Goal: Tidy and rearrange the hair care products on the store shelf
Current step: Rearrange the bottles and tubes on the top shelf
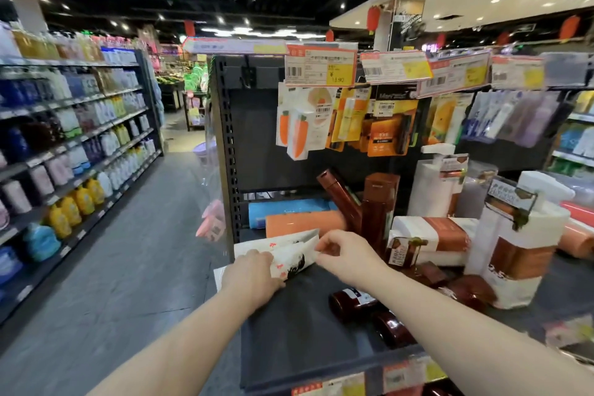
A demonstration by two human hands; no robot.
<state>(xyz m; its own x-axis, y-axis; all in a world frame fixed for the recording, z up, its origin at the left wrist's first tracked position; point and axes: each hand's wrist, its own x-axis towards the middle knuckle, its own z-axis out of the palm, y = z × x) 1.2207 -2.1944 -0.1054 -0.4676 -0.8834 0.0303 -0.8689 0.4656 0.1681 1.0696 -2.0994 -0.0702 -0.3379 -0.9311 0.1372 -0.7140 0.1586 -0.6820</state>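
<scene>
The dark shelf [305,325] carries the hair products in disorder. At its left edge lies a flat white packet [291,259] with red and black print, its long axis running from lower left up to the right. The left hand [252,276] holds its lower end with bent fingers, and the right hand [348,254] pinches its upper right end between thumb and fingers. A second white packet [276,243] lies just behind, parallel to it. Further back an orange tube [302,223] and a blue tube [286,207] lie on their sides, left to right. One brown bottle [379,206] stands upright; another [339,193] leans against it, cap up and to the left. Two dark bottles [353,302] lie flat beneath the right forearm (labels too blurred to read). A white pump bottle [514,244] stands at right
</scene>
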